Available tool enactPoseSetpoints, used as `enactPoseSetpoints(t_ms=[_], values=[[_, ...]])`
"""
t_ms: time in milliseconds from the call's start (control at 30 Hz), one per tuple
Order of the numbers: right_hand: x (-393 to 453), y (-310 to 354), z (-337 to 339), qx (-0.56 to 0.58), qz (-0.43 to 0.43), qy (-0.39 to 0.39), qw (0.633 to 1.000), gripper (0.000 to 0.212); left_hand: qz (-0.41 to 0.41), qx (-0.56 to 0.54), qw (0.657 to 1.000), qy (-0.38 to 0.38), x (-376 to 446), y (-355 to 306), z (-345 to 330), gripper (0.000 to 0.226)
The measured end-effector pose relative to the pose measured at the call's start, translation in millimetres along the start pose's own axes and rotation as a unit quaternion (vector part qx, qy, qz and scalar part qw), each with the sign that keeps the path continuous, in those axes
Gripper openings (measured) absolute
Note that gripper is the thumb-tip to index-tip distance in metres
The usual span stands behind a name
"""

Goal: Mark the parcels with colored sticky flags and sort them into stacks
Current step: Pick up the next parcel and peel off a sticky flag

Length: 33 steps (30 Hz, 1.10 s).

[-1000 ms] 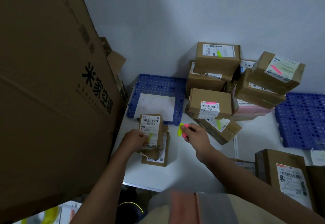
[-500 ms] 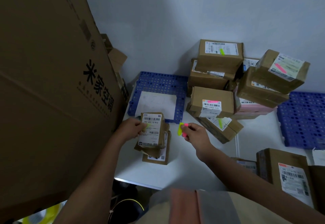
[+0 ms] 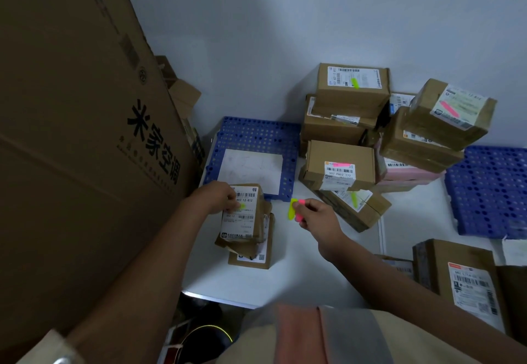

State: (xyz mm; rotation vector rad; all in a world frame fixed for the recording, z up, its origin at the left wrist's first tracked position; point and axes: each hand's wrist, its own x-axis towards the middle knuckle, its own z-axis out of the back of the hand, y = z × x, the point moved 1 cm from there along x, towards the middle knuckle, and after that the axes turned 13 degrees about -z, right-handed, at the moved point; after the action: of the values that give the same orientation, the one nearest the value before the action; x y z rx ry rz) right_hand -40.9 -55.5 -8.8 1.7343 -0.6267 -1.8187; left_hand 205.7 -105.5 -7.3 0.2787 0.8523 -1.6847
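A small brown parcel [image 3: 242,221] with a white label tops a short stack on the white table [image 3: 299,272]. My left hand [image 3: 221,196] rests on its label, fingertips pressing a yellow-green flag [image 3: 242,206] onto it. To the right, my right hand [image 3: 312,213] pinches a pad of sticky flags [image 3: 293,211], yellow-green and pink. Behind stand stacked parcels: one [image 3: 352,85] with a green flag, one [image 3: 339,164] with a pink flag, a tilted one [image 3: 452,109] with a pink flag, and a low one [image 3: 356,203] with a green flag.
A huge cardboard carton [image 3: 79,135] walls off the left. A blue perforated tray [image 3: 256,138] holding a white sheet lies behind the small stack; another blue tray [image 3: 490,186] sits at right. More parcels [image 3: 459,275] stand at the near right.
My left hand slid up from the parcel's lower left side to its label and now presses the yellow-green flag there. My right hand with the flag pad barely moved.
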Motion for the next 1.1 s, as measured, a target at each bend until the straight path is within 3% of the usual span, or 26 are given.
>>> enactPoseSetpoints(t_ms=[533,667,767,867,967,1100], values=[[5,-6,3,0.011,-0.005,-0.004,1.0,0.016,0.064,0.033,0.997,-0.005,1,5,0,0.045],[3,-8,9,0.024,-0.006,-0.011,1.0,0.018,0.094,0.045,0.982,-0.159,-9,-8,14,0.063],[-2,-8,18,0.045,-0.012,-0.023,0.999,0.015,0.049,0.027,0.967,-0.25,-9,-34,19,0.058],[-7,-9,36,0.066,-0.002,-0.038,0.997,0.015,-0.019,0.002,0.964,-0.266,5,-75,9,0.055],[-10,-17,69,0.077,0.019,-0.077,0.994,0.017,-0.06,-0.046,0.968,-0.24,27,-122,-15,0.054],[-21,-38,133,0.071,0.033,-0.164,0.983,0.022,-0.143,-0.097,0.974,-0.145,54,-196,-66,0.038]])
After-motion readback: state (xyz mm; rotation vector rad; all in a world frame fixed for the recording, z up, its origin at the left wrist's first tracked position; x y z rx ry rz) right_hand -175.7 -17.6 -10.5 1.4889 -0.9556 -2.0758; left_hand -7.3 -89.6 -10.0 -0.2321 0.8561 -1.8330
